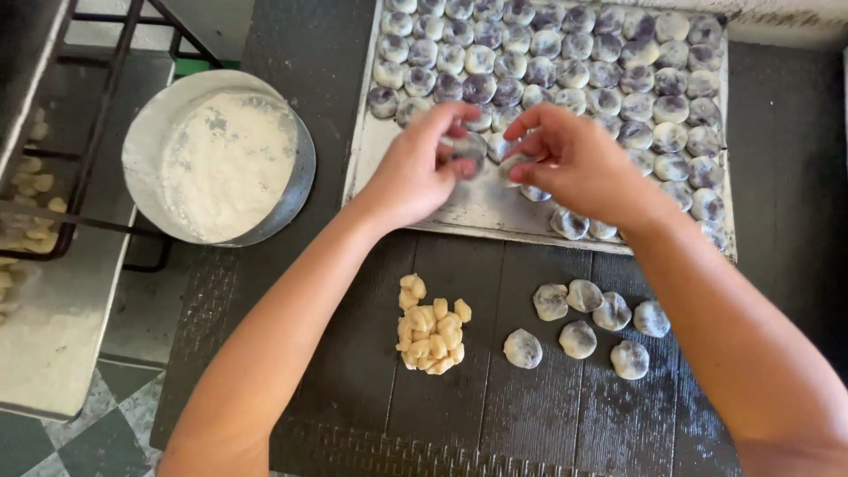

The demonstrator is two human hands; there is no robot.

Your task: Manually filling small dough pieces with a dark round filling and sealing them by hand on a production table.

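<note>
Purple dough ball (466,146) sits mid-frame over tray (481,205), pinched by left hand (415,172) fingers. Right hand (574,163) fingers grip another ball (515,166) just beside it. Below: yellow filling bits (430,329), loose balls (587,325) on dark worktop (353,353). Flour bowl (221,159) upper left.

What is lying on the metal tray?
The tray holds rows of purple-and-white dough balls. The left hand and right hand cover several near its front.
</note>
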